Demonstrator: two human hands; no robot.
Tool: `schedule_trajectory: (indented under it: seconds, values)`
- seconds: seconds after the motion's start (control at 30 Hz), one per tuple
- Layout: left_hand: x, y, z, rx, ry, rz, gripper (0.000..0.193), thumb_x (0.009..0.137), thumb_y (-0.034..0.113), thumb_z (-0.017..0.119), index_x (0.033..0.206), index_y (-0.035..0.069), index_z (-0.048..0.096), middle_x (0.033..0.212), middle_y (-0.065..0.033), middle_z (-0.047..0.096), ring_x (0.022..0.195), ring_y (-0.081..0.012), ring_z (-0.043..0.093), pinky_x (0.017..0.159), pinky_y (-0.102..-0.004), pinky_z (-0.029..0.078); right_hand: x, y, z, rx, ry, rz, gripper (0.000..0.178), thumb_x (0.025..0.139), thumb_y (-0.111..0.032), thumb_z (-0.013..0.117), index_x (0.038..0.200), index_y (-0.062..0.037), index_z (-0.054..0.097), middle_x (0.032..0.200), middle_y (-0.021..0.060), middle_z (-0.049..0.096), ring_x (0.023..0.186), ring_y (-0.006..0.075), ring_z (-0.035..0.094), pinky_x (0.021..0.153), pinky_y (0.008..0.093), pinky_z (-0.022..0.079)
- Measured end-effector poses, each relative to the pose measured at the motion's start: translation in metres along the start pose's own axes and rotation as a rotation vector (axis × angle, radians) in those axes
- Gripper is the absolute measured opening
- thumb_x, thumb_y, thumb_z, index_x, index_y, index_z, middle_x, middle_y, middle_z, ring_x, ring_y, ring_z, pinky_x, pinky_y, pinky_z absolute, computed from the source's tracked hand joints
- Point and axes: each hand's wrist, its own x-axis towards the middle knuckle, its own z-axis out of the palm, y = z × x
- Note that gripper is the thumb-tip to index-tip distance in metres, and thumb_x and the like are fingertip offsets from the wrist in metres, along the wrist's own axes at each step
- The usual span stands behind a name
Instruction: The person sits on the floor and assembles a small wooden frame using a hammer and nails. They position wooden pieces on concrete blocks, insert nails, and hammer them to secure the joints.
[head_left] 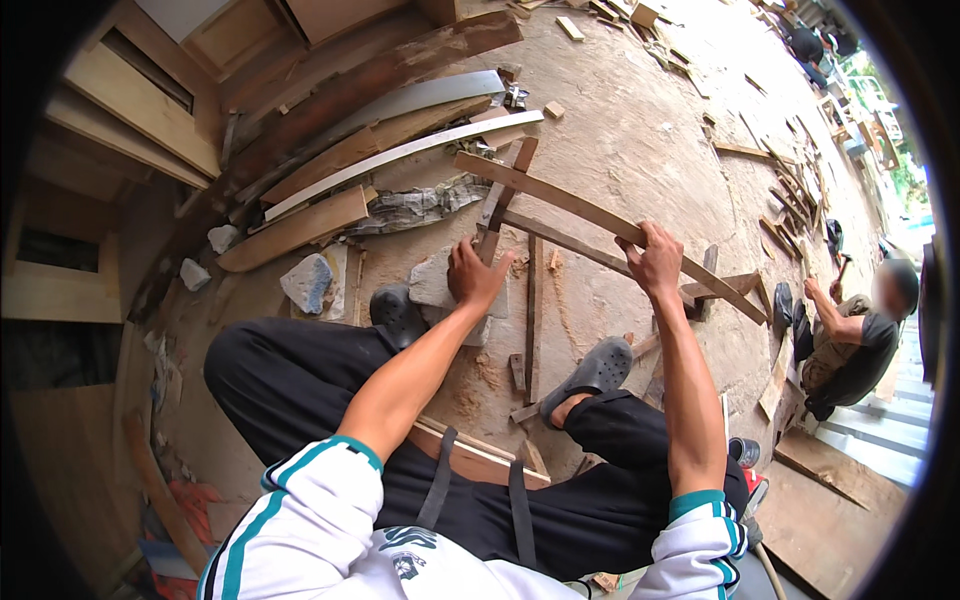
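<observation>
A wooden frame of joined strips lies in front of me, above the ground. Its long upper slat runs from the upper left down to the right, and a short crosspiece crosses near its left end. My right hand is closed round the long slat, right of its middle. At the crosspiece's lower end is my left hand, fingers on one side and thumb on the other. A second strip runs below the upper slat. Under my left hand sits a pale block, beside my dark clog.
Boards and a white strip are stacked at the upper left, near broken stone chunks. Wood scraps litter the ground to the right. A person crouches at the far right, holding a hammer.
</observation>
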Motion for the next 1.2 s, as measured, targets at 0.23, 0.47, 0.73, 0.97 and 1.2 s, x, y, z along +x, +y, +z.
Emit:
schedule_trajectory:
  seconds: [0.23,0.47,0.73,0.97,1.2]
  values:
    - [-0.017,-0.029,-0.003,-0.058,-0.019,-0.016,0.043,0.077,0.035,0.078,0.104,0.008,0.057,0.102,-0.0107,0.055,0.101,-0.0331,0.056,0.084,-0.0445,0.047,0.001,-0.004,0.001,0.029,0.019,-0.009,0.041,0.08,-0.04,0.075,0.106,-0.0097,0.067,0.102,0.0062,0.068,0.099,0.0264,0.062,0.085,0.0402,0.04]
    - [-0.023,-0.028,0.002,-0.078,0.047,0.082,0.038,0.078,0.035,0.078,0.097,0.008,0.058,0.098,-0.0096,0.056,0.097,-0.0324,0.056,0.08,-0.0449,0.047,-0.001,-0.002,0.002,-0.005,0.024,-0.013,0.042,0.08,-0.041,0.075,0.107,-0.01,0.067,0.1,0.0061,0.068,0.097,0.0258,0.062,0.084,0.0406,0.041]
    - [0.001,-0.014,0.011,-0.041,0.058,0.009,0.039,0.074,0.036,0.079,0.092,0.009,0.058,0.097,-0.0095,0.055,0.097,-0.0329,0.057,0.079,-0.0458,0.049,0.001,-0.003,-0.002,-0.015,-0.025,0.012,0.041,0.08,-0.041,0.075,0.106,-0.0101,0.067,0.099,0.006,0.068,0.097,0.0251,0.062,0.085,0.0406,0.041]
    - [0.001,-0.013,0.014,-0.072,0.078,-0.057,0.037,0.073,0.033,0.078,0.091,0.009,0.058,0.097,-0.0093,0.055,0.096,-0.0325,0.057,0.078,-0.0465,0.049,0.001,-0.004,-0.001,-0.024,-0.035,0.016,0.042,0.08,-0.04,0.076,0.107,-0.0099,0.066,0.103,0.0063,0.068,0.099,0.026,0.062,0.085,0.04,0.041]
    - [0.002,-0.015,0.02,-0.062,0.095,-0.038,0.04,0.074,0.035,0.077,0.093,0.007,0.055,0.097,-0.012,0.054,0.095,-0.0349,0.057,0.075,-0.0479,0.049,0.002,-0.008,-0.004,-0.009,-0.039,0.017,0.042,0.081,-0.04,0.075,0.107,-0.0092,0.066,0.101,0.0067,0.068,0.1,0.0257,0.062,0.087,0.0399,0.04]
